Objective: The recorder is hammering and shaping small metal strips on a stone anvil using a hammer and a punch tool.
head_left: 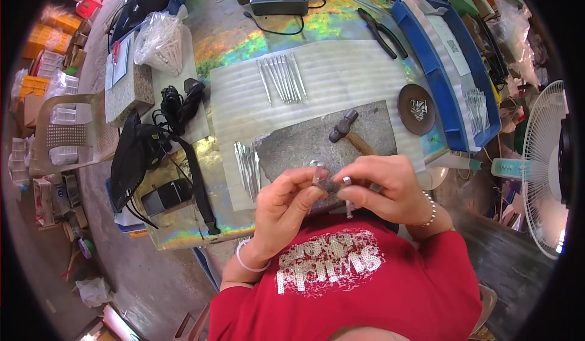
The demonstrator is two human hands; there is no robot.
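Close to my chest, over the near edge of a grey stone slab (292, 143), both hands are raised with fingers pinched. My left hand (283, 201) grips a thin shiny metal piece (318, 172) between thumb and fingers. In my right hand (387, 186) is another small silvery metal piece (347, 181); the exact kind of either cannot be made out. A hammer (345, 126) lies on the slab, its wooden handle running under my right hand. Left of the slab lies a bunch of slim metal rods (247, 167), and a row of similar metal rods (281, 78) lies farther off.
White foam sheet (228, 109) covers the table's middle. To the right are a brown round dish (407, 112) of small metal bits, pliers (382, 33), a long blue tray (436, 88) and a fan (542, 164). Black straps and bags (137, 158) lie left, near a granite block (129, 91).
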